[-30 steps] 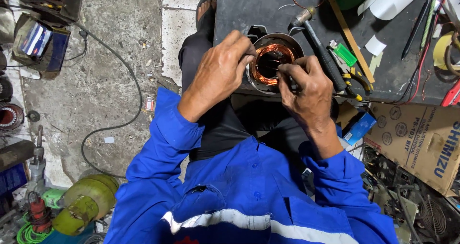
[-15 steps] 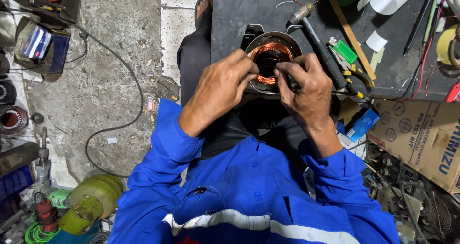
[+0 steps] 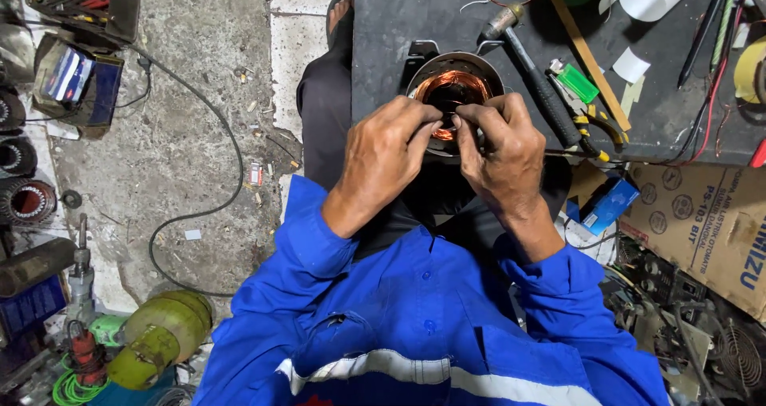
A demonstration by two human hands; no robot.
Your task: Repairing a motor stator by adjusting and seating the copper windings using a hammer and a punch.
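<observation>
While both hands meet over the motor stator [image 3: 453,95] on the dark counter [image 3: 399,23], the left hand [image 3: 383,155] and right hand [image 3: 499,151] pinch at the copper winding [image 3: 451,87] with their fingertips. Judging by the coils already seated in the housing, winding is well advanced; dressing the wire ends remains. A hammer [image 3: 535,79] lies just beyond the right hand.

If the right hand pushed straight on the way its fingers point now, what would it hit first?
Probably the left hand: the right hand points its fingertips leftward over the motor stator, where they meet the left's fingertips. Depth is unclear; the copper winding lies just beyond.
</observation>
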